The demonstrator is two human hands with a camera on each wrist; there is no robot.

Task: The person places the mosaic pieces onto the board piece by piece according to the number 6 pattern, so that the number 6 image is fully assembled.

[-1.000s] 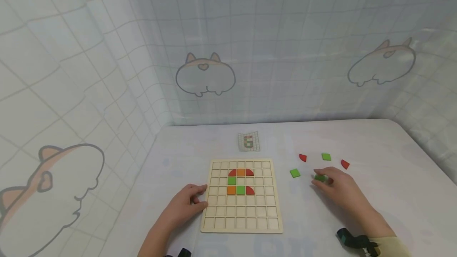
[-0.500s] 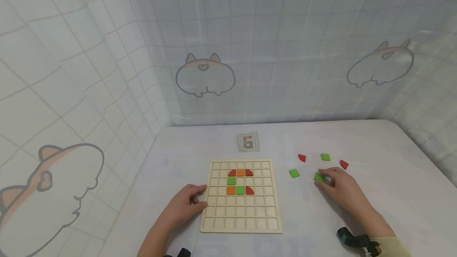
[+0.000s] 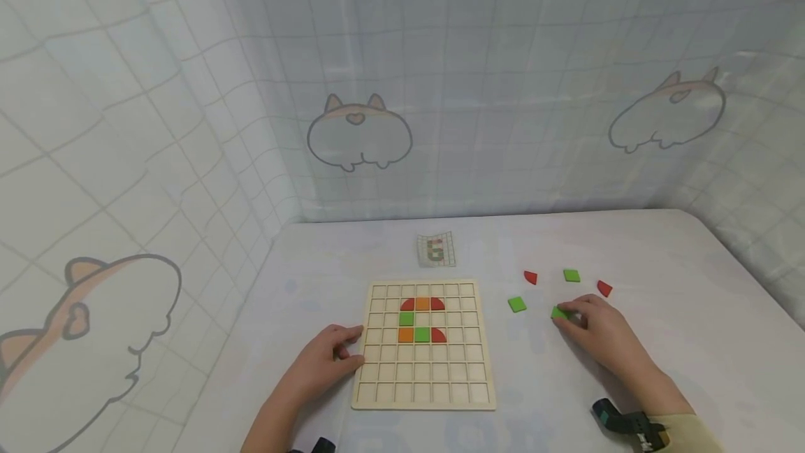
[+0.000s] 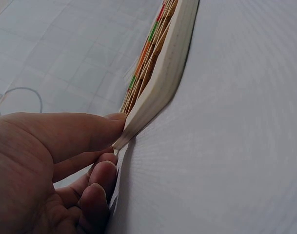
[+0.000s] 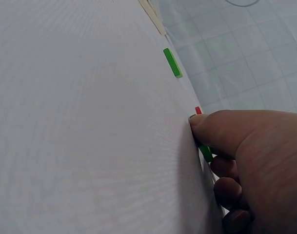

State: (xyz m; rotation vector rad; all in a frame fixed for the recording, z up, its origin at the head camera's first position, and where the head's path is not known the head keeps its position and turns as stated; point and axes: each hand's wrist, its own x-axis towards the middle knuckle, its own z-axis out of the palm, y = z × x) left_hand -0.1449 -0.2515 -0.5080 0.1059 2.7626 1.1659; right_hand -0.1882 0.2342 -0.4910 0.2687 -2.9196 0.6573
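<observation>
My left hand (image 3: 322,362) rests against the left edge of a pale wooden grid board (image 3: 440,373), thumb and index finger spread along it. In the left wrist view, the thumb touches the side of the board (image 4: 173,63) while other fingers curl near the cloth. On the grid lie orange squares (image 3: 407,335), green squares (image 3: 422,335) and red quarter-round tiles (image 3: 438,335). Right of the board, my right hand (image 3: 605,335) pinches a green square tile (image 3: 557,313) between thumb and fingers, low at the tabletop. The right wrist view shows that tile (image 5: 206,152) partly hidden by the thumb.
Loose around the right hand lie two green squares, one nearer the board (image 3: 517,304) and one farther back (image 3: 571,275), and two red quarter-round tiles (image 3: 531,277). A small patterned card (image 3: 436,249) lies behind the board. Printed curtains (image 3: 503,124) surround the white table.
My right hand's thumb and fingers have closed on the green square and shifted very slightly. The left hand stays at the board edge; tiles on the board look the same.
</observation>
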